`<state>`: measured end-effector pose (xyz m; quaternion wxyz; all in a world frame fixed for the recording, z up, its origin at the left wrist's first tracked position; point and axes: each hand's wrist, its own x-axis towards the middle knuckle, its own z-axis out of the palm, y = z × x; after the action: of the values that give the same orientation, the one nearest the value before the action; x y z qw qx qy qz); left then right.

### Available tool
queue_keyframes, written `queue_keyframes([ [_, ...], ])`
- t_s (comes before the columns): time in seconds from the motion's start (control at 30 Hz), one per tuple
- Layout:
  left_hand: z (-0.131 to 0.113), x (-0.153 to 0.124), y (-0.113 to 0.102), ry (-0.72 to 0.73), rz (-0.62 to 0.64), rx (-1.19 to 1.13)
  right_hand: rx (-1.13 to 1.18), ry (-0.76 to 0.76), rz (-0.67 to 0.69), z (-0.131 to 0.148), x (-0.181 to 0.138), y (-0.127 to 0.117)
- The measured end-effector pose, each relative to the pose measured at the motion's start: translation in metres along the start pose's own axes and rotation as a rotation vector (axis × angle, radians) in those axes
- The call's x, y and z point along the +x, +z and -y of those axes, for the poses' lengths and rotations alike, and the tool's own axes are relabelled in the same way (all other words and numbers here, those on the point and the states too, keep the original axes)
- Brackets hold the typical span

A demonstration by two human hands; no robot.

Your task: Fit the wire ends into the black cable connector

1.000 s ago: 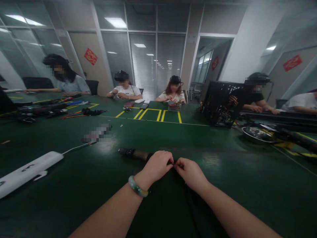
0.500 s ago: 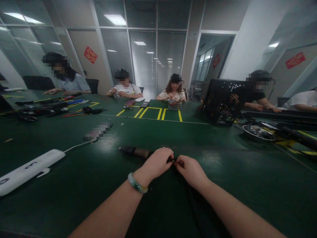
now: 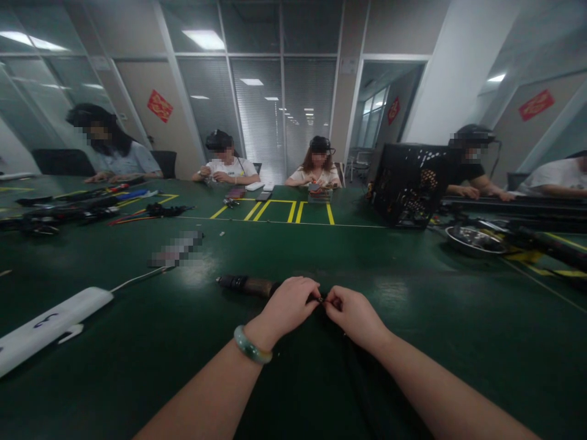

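A dark, cylindrical tool with a narrow metal tip, looking like an electric screwdriver, lies on the green table pointing left. Its right end disappears behind my left hand, whose thumb and fingers are closed in a pinch. Close beside it, my right hand is pinching too, fingertips nearly meeting those of the left. Between the fingertips is a tiny part, too small and dark to make out. A dark, long shape, perhaps a cable or strap, trails under my right wrist toward the front edge.
To the left, a white power strip has a thin cable leading to a blurred phone-like object. Dark cables and tools lie beyond. A black perforated case and a metal bowl stand right. Several people sit across the table.
The view has shifted slightly, so the surroundings sit a little further left. Both hands keep their pinch at the same spot, with only a slight movement of the fingers.
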<state>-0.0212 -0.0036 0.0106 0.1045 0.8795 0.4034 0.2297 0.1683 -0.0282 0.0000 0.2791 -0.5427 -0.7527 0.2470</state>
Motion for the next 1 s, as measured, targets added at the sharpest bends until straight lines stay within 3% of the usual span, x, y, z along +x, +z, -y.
queue_keyframes([
  [0.3, 0.0035, 0.0002, 0.0016, -0.005, -0.004, -0.021, 0.023, 0.017, 0.036, 0.0001, 0.0006, -0.0004],
  [0.63, -0.0004, 0.0024, 0.0024, -0.011, -0.022, 0.0, -0.029, -0.005, -0.024, -0.0014, 0.0017, 0.0037],
  [1.0, -0.0013, -0.0007, -0.003, 0.024, -0.015, -0.006, 0.018, 0.053, 0.037, 0.0013, 0.0013, 0.0],
])
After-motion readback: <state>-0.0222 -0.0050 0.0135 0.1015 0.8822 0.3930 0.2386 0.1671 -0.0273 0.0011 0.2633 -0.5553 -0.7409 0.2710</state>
